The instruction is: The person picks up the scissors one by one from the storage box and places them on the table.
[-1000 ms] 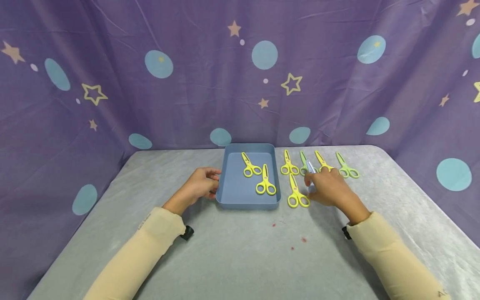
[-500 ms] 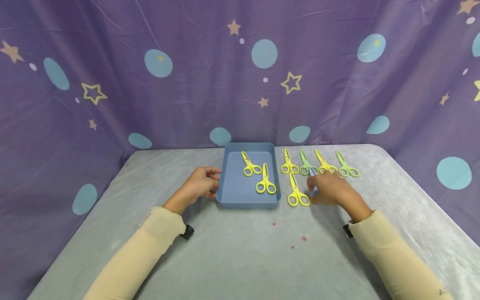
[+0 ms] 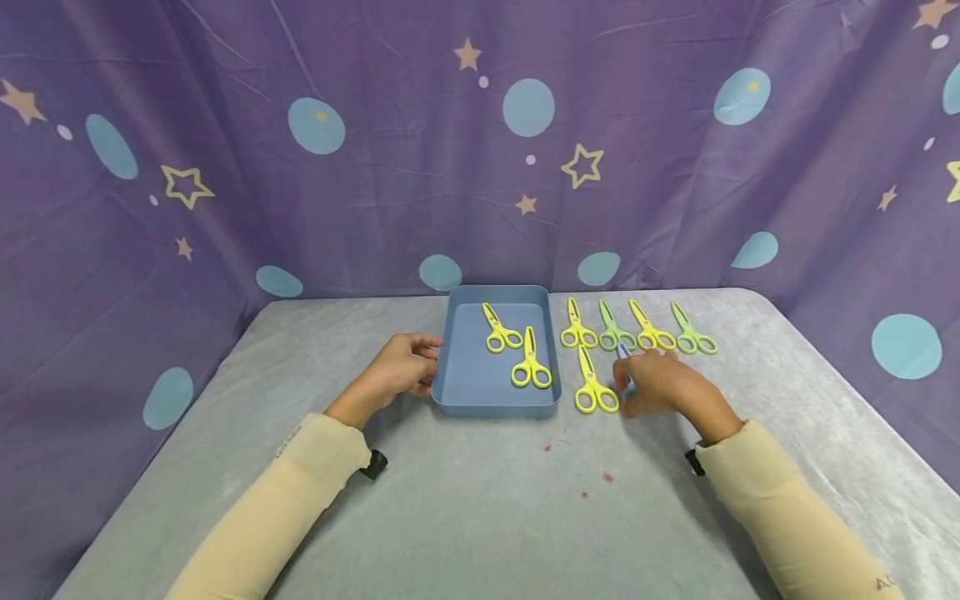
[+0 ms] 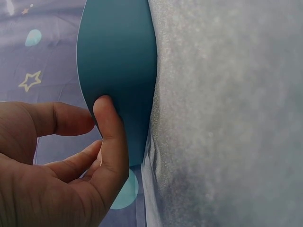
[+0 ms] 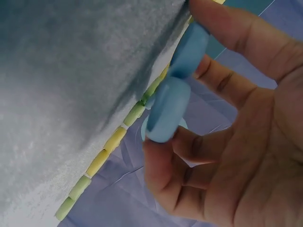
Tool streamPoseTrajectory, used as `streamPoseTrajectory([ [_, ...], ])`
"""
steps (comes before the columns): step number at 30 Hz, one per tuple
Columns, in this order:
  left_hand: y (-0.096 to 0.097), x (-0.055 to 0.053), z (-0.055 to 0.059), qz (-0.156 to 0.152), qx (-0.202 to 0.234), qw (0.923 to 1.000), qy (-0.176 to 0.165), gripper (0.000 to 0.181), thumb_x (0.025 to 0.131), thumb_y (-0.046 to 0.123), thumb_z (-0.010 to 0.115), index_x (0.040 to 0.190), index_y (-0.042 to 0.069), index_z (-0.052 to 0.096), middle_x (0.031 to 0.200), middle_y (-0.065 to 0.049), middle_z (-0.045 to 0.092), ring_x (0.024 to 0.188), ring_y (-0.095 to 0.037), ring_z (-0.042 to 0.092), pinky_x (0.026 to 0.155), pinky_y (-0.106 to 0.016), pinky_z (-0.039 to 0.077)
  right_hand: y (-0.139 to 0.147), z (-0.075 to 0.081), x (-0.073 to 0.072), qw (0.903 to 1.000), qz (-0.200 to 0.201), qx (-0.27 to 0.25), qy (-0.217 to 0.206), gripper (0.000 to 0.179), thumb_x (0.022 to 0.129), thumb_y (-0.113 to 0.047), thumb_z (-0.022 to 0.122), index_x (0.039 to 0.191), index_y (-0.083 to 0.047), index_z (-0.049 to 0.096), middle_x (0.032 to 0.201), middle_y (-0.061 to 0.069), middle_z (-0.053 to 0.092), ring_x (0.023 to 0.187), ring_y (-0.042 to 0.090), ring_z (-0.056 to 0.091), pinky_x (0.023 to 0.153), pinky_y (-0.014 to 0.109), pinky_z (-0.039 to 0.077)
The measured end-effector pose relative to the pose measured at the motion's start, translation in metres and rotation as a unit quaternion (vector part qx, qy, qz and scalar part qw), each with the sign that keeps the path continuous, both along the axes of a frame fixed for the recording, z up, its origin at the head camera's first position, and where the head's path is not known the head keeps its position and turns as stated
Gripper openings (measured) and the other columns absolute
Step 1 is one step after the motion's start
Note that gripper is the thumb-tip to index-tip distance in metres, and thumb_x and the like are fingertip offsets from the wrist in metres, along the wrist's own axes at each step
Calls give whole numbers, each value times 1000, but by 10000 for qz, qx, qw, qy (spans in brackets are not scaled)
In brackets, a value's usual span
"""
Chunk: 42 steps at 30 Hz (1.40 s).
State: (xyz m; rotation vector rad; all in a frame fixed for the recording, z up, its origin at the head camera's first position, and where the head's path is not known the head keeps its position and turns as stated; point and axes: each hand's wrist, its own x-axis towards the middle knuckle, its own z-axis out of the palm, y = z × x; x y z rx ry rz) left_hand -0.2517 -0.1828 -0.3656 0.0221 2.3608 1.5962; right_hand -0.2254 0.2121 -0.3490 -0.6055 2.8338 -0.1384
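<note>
In the head view, my right hand [image 3: 660, 383] curls its fingers about the blue scissors [image 3: 623, 350], just right of the front yellow pair [image 3: 590, 377]; their blade reaches toward the green pair [image 3: 610, 322] in the back row, so a careless lift could nudge either neighbour. The tray [image 3: 497, 411], with two yellow scissors [image 3: 530, 360] inside, stands farther left; the front yellow pair and the tray's right wall lie between. In the left wrist view, my left hand [image 4: 66, 189] is relaxed, fingers loosely bent against the tray's outer wall (too hard a push would slide it). In the right wrist view, my thumb and fingers pinch the blue loops from their outer edges, a shallow hold that could twist or slip.
</note>
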Motion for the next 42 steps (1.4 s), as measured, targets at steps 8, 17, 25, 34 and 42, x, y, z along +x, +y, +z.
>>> streamPoseTrajectory([
  [8,-1,-1,0,27,32,10000,-6,54,94,-2,54,148,2,50,129,-21,51,81,-27,61,65,-37,60,1,-1,-2,9986,-232,-169,-445,28,79,-25,87,95,-19,65,91,2,59,85,24,53,72,43,43],
  [17,-2,0,-2,-2,77,10000,-18,53,95,-3,54,148,1,49,129,-22,50,80,-26,61,65,-36,59,0,-2,-3,9983,-274,-173,-489,27,78,-25,89,95,-20,68,99,5,62,88,25,56,72,42,48],
  [25,-1,0,0,-15,35,10000,-3,54,95,-2,54,148,1,49,130,-21,50,81,-26,61,65,-37,59,1,3,-1,9997,105,-190,-79,34,78,-23,90,107,-15,73,99,4,67,92,24,61,78,43,52],
  [34,-1,1,2,-67,16,10000,-34,53,97,-1,53,150,2,48,134,-21,49,81,-26,59,67,-39,59,-1,10,2,9991,41,-399,169,35,92,-33,76,119,-11,71,103,8,66,97,27,57,84,50,48],
  [42,0,1,2,-24,-7,10000,-34,53,96,-2,53,149,2,49,134,-21,50,81,-26,59,65,-37,59,-12,11,-1,9949,171,-578,807,43,96,-35,70,130,-8,70,117,17,69,103,33,64,88,54,53],
])
